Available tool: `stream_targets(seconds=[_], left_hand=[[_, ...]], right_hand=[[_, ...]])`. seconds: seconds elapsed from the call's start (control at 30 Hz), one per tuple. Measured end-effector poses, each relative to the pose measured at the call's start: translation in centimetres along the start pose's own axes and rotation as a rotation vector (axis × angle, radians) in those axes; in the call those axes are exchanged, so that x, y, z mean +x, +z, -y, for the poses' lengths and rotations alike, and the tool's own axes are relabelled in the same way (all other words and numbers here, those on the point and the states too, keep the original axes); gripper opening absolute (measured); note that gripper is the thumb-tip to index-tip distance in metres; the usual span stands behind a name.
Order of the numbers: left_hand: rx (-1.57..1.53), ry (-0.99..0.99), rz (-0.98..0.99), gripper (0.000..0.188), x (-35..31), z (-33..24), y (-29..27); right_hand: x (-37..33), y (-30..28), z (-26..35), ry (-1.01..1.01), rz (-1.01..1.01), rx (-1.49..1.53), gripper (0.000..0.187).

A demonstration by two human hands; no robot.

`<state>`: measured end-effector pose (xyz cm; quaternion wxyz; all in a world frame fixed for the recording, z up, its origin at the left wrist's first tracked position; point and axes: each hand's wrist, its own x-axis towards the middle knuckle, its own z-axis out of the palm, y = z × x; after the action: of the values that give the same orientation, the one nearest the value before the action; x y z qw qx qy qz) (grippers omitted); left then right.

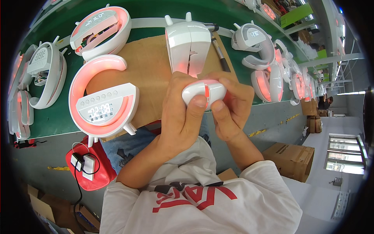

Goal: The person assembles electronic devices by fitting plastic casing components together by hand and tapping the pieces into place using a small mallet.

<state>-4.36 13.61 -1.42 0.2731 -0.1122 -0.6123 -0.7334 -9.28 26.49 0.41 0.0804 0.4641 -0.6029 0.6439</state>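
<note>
Both my hands close around the white curved end of a G-shaped clock lamp (pixel 193 90), seen edge-on, with a red-lit seam down its shell. The lamp's wider body, with a split along it and two short feet, points away from me over the brown cardboard sheet (pixel 152 50). My left hand (pixel 177 117) grips the left side, its thumb pressed beside the seam. My right hand (pixel 236 103) holds the right side, thumb and fingers bent around the edge. Left of my hands, another lit clock lamp (pixel 128 93) lies with its display up.
An opened lamp (pixel 80 39) with parts exposed lies at the far left of the green bench (pixel 54 121). More lamps (pixel 267 84) line the right. A black-handled tool (pixel 222 54) lies behind my right hand. Below are a red stool (pixel 99 179) with a power strip (pixel 89 167) and a carton (pixel 290 160).
</note>
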Motion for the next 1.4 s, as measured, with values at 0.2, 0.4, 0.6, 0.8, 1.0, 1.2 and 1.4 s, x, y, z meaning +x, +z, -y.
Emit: stream_targets(seconds=[0.2, 0.4, 0.6, 0.8, 1.0, 1.2, 1.4], left_hand=[[0.033, 0.009, 0.032, 0.027, 0.05, 0.08, -0.5], [0.089, 0.088, 0.065, 0.031, -0.14, 0.28, -0.69], [0.156, 0.124, 0.072, 0.036, -0.11, 0.18, -0.72], [0.118, 0.08, 0.046, 0.035, -0.38, 0.25, -0.58], [0.113, 0.05, 0.026, 0.036, -0.6, -0.04, -0.46], [0.115, 0.071, -0.002, 0.035, -0.65, 0.15, -0.45], [0.112, 0.056, 0.009, 0.035, -0.79, 0.04, -0.59]], right_hand=[[-0.28, 0.09, 0.06, 0.026, 0.004, -0.035, 0.041], [-0.28, -0.14, 0.43, 0.072, 0.015, 0.001, 0.04], [-0.22, 0.01, 0.33, 0.042, 0.008, -0.032, 0.041], [-0.19, -0.18, 0.0, 0.002, 0.028, -0.021, 0.042], [-0.19, -0.15, 0.12, -0.004, 0.04, -0.028, 0.041], [-0.57, -0.02, 0.09, 0.003, 0.031, -0.027, 0.041], [-0.44, -0.33, 0.07, -0.018, 0.065, -0.097, 0.045]])
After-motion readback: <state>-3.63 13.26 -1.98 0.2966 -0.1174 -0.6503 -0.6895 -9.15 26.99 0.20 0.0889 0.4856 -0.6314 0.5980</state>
